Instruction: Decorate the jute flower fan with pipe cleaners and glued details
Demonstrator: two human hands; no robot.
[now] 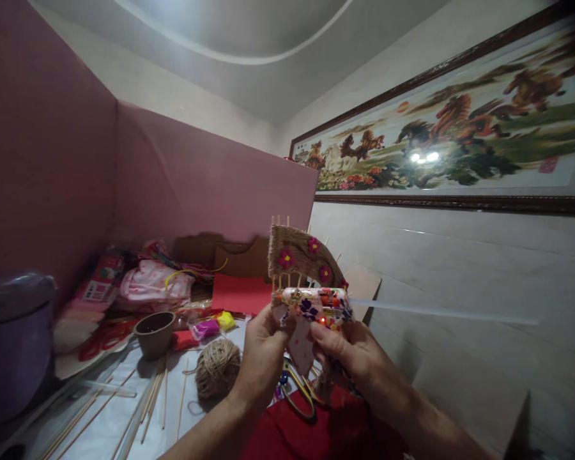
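My right hand point(347, 345) is wrapped round a hot glue gun point(311, 305) with a flower-patterned body. A small red light glows on it, and a long translucent glue stick point(441, 310) juts from its back to the right. The nozzle points left, towards the fingers of my left hand point(266, 345). Those fingers are closed on the lower part of a twine-woven, fan-shaped craft piece point(299, 255) with thin wooden sticks and pink flowers. Pale dotted material point(301, 348) hangs between my hands. Where the nozzle meets the piece is hard to see.
Scissors point(299, 399) lie under my hands by red cloth point(287, 431). Left of them are a twine ball point(218, 367), a brown pot point(154, 335), loose sticks point(153, 396) and coloured packets point(205, 329). A purple bin point(14, 358) stands far left. Pink panels point(211, 179) rise behind.
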